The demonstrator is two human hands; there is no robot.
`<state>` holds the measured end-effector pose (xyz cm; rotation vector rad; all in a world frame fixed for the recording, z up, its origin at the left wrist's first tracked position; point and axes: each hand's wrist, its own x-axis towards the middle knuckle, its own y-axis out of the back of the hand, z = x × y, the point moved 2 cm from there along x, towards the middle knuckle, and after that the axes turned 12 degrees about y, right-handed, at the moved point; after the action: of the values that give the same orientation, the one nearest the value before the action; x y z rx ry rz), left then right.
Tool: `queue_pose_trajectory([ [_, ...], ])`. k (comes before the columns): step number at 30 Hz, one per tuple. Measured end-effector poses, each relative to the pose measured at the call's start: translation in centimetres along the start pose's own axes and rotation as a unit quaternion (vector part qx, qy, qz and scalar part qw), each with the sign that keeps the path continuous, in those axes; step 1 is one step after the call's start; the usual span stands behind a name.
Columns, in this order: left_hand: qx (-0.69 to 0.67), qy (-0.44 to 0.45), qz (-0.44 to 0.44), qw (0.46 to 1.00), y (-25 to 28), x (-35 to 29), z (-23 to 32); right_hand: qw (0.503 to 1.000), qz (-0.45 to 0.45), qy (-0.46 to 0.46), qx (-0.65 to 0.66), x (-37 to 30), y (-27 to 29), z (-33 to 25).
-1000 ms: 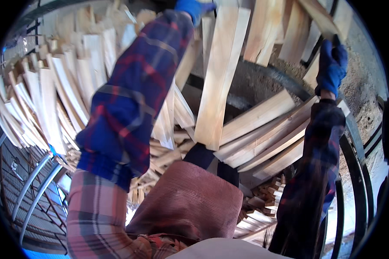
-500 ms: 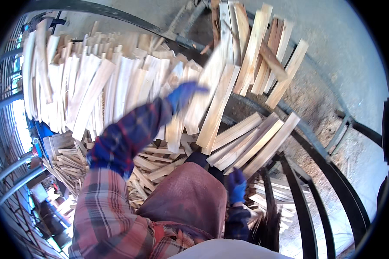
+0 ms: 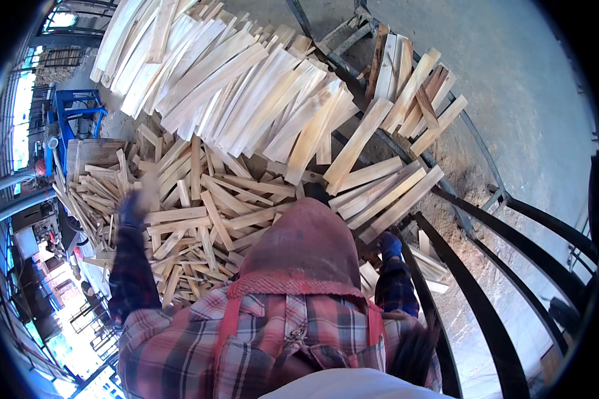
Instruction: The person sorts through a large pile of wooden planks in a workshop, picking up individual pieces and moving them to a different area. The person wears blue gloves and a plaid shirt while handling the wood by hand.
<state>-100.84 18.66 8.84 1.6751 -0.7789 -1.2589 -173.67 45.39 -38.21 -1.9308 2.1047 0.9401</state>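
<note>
My left hand [image 3: 133,207], in a blue glove, reaches out over a heap of loose wooden strips [image 3: 180,216]. A motion-smeared pale wooden strip [image 3: 151,190] extends from its fingers, which look closed on it though blurred. My right hand [image 3: 390,246], also blue-gloved, is low beside my apron [image 3: 299,246], near the ends of several slats [image 3: 386,199] and a black metal bar [image 3: 439,286]. Its fingers are too small and partly hidden to read. Beyond the heap, long pale slats [image 3: 226,86] lie side by side in a thick row.
More slats [image 3: 412,83], some darker brown, lean across the metal frame [image 3: 353,76] at the far right. Curved black bars [image 3: 519,259] run along my right. A blue metal stand [image 3: 73,113] is at the left. Sawdust [image 3: 456,166] covers some of the floor.
My left hand has swung from the slats in the middle across to the left, over the loose heap. The view has shifted; my right hand stays low on the right.
</note>
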Motion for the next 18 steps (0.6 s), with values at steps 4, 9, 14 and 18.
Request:
queue_pose_trajectory([
  [4, -0.426, 0.252, 0.377, 0.783, 7.2, 0.6, -20.3, 0.994, -0.022, -0.080, 0.070, -1.2, -2.3, -4.9],
  [9, -0.709, 0.037, -0.090, 0.698, -8.6, 10.9, -1.2, 0.916, 0.033, -0.173, 0.361, -0.8, -3.0, -13.2],
  [14, -0.729, -0.006, -0.209, 0.652, -5.5, 15.8, 17.1, 0.869, 0.320, 0.030, 0.375, -3.9, 3.1, -23.2],
  [18, -0.670, -0.107, -0.194, 0.708, 5.9, 22.9, 25.7, 0.766, 0.594, 0.191, 0.153, -6.8, 18.3, -32.4],
])
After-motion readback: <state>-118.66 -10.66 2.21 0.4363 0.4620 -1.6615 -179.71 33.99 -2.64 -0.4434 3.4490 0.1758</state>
